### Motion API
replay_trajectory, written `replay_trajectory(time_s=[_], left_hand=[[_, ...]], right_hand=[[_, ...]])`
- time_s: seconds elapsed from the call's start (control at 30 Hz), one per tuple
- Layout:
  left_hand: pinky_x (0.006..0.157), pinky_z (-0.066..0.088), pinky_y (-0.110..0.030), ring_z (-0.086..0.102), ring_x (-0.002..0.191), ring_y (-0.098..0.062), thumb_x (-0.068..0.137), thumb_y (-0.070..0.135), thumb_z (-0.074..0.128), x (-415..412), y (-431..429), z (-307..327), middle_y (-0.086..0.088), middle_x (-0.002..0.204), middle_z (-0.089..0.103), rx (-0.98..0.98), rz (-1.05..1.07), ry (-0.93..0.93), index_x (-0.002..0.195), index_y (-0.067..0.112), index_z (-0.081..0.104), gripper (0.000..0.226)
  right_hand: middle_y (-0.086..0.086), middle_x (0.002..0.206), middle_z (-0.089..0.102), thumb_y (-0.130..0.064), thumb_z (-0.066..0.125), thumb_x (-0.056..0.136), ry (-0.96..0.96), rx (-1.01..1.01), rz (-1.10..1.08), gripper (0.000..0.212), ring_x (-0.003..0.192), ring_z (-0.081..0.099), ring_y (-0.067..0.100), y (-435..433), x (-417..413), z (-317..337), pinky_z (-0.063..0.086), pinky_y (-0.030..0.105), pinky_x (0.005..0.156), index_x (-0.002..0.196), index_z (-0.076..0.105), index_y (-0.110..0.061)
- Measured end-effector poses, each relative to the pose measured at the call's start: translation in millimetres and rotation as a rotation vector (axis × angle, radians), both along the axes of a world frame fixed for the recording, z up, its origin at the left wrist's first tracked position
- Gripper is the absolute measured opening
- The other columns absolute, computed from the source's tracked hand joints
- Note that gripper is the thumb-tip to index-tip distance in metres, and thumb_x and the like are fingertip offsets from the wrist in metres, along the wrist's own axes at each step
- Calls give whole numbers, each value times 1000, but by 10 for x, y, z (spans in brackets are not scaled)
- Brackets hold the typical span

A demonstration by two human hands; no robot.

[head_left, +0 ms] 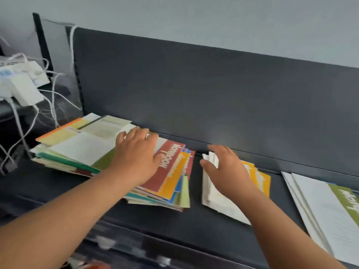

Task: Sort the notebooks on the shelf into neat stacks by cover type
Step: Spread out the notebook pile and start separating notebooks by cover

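A messy pile of mixed notebooks lies on the left of the dark shelf, with a red cover and orange, blue and green ones fanned out at its right side. My left hand rests flat on top of this pile, fingers straight. To the right lies a small stack of orange-covered notebooks with white pages showing. My right hand hovers over or touches that stack with fingers spread and relaxed; contact is blurred. At the far right lies a stack with white and olive-green covers.
The shelf's dark back panel rises right behind the stacks. White boxes and tangled white cords crowd the neighbouring shelf at the left. Below the front edge are blurred items on a lower level.
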State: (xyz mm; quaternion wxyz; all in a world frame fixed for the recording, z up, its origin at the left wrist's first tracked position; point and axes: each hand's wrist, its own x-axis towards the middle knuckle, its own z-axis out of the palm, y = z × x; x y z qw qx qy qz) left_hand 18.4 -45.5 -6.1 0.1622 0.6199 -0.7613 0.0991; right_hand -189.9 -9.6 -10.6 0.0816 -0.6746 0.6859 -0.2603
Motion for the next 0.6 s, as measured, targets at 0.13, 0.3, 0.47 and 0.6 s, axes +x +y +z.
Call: replay_trajectory(time_s=[0.13, 0.3, 0.47, 0.6], left_hand=[[114, 15, -44, 19, 143, -22, 93, 55, 40, 851, -303, 38, -1, 154, 27, 49, 47, 7, 143, 26, 34, 57], [113, 17, -46, 18, 143, -26, 93, 60, 34, 1587, -620, 12, -3, 154, 26, 190, 80, -49, 142, 25, 33, 60], [114, 14, -49, 13, 145, -25, 91, 67, 20, 1887, -762, -56, -1, 156, 22, 405, 31, -108, 144, 26, 30, 68], [116, 12, -48, 8, 146, -26, 89, 70, 17, 1933, -773, -67, -2, 160, 10, 450, -34, -141, 150, 29, 20, 73]], right_hand=[[-2, 140, 48, -33, 55, 96, -50, 32, 14, 44, 119, 52, 18, -311, 881, 12, 36, 24, 91, 139, 47, -25], [-2, 146, 44, -39, 53, 96, -76, 84, 24, 49, 126, 49, 19, -576, 1659, -24, 37, 29, 102, 142, 44, -23], [-4, 151, 36, -45, 49, 97, -51, 199, -2, 54, 134, 40, 20, -720, 2027, -106, 36, 37, 108, 146, 37, -24], [-5, 156, 29, -49, 44, 98, -14, 247, -25, 55, 139, 34, 22, -818, 2165, -89, 35, 44, 112, 148, 32, -29]])
